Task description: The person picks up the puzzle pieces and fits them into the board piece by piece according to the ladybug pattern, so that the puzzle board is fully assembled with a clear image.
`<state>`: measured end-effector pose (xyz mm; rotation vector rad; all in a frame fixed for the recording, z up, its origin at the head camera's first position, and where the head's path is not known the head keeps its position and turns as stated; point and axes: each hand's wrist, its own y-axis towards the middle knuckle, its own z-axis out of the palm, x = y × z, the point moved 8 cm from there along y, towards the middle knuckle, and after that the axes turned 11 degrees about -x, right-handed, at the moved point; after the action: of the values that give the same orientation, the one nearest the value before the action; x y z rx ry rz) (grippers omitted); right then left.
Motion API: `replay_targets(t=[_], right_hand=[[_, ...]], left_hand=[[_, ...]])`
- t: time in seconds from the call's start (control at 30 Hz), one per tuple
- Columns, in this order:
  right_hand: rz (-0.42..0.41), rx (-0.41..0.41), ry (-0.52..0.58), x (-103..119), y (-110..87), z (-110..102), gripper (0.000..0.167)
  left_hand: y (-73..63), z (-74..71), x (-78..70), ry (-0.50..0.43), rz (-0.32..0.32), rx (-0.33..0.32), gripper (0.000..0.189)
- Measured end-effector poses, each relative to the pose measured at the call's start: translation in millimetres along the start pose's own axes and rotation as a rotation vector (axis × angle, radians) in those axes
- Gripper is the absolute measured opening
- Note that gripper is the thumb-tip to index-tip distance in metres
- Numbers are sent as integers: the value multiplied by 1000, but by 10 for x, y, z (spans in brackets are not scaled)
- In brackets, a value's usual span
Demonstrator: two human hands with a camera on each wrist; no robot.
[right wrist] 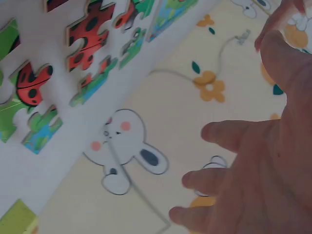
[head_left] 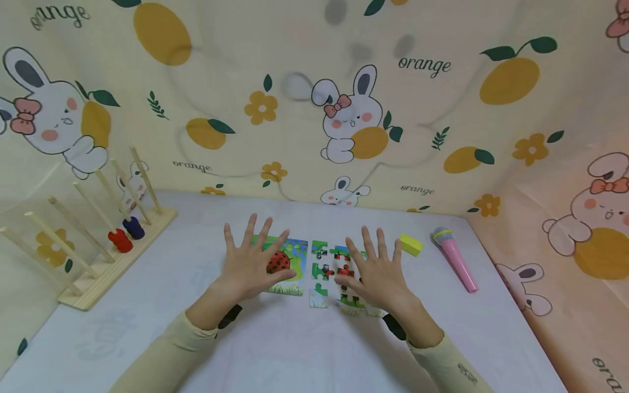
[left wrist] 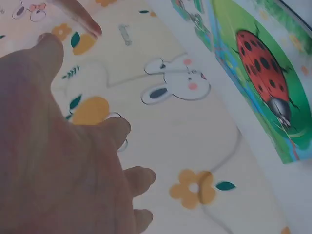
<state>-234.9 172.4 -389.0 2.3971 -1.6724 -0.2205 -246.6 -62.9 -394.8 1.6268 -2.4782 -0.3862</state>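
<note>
My left hand (head_left: 250,267) is spread above a ladybug picture board (head_left: 295,267), fingers straight and palm down, with nothing in it. In the left wrist view the board's red ladybug (left wrist: 263,73) shows whole. Loose jigsaw pieces (head_left: 319,297) lie in separated columns to the right of the board. Over their right part hovers my right hand (head_left: 378,275), also spread and holding nothing; it hides some pieces in the head view. The right wrist view shows red and green jigsaw pieces (right wrist: 92,29) with gaps between them.
A yellow block (head_left: 410,245) lies just beyond the right hand. Farther right is a pink toy microphone (head_left: 457,259). At the left stands a wooden peg rack (head_left: 123,262) with a red piece (head_left: 120,240) and a dark blue piece (head_left: 134,228). Printed cloth (head_left: 295,109) hangs behind the table.
</note>
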Motion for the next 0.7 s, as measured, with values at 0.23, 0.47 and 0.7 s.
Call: replay_targets(t=[0.23,0.47,0.7], right_hand=[[-36,9,171,-163,227,146,71],[-80,95,473,-265,637,380,46],[-78,268,602,-111,965,656,45]], left_hand=[[-2,352,447,-316,-1,227,109],[-24,733,772,-465,-37,381,114],[-54,803,830,-452,-35,378,119]])
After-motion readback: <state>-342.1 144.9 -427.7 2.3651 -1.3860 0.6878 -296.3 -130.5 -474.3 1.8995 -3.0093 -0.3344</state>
